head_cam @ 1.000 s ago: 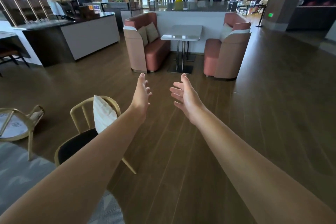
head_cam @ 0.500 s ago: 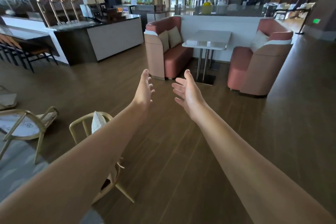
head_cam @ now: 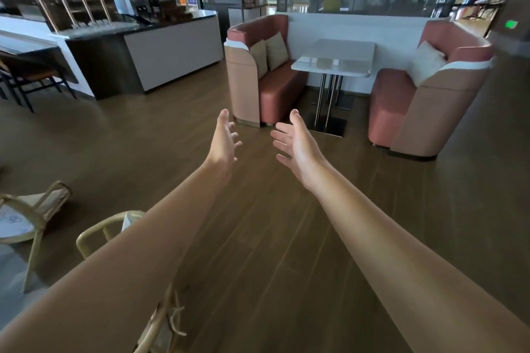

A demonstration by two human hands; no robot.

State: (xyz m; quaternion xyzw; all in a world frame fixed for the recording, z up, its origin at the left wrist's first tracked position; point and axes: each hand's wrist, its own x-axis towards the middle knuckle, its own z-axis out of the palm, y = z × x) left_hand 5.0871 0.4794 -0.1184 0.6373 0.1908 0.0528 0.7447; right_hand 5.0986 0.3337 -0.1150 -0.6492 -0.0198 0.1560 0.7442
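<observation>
Both my arms reach forward over a wooden floor (head_cam: 272,252). My left hand (head_cam: 223,142) is open, fingers relaxed and spread, and holds nothing. My right hand (head_cam: 296,145) is open too, palm turned toward the left hand, with nothing in it. The two hands are a short gap apart and touch nothing. Ahead of them stands a booth: a white table (head_cam: 334,59) on metal legs between two pink sofas.
The left pink sofa (head_cam: 258,74) and right pink sofa (head_cam: 424,94) flank the table. A dark and white counter (head_cam: 160,51) runs at the left. A cream wooden chair (head_cam: 106,233) sits under my left arm; a low round table (head_cam: 20,221) stands at the far left.
The view has moved closer to the booth and shifted; the chair has slid lower under my left arm. Both hands stay open and held out as before.
</observation>
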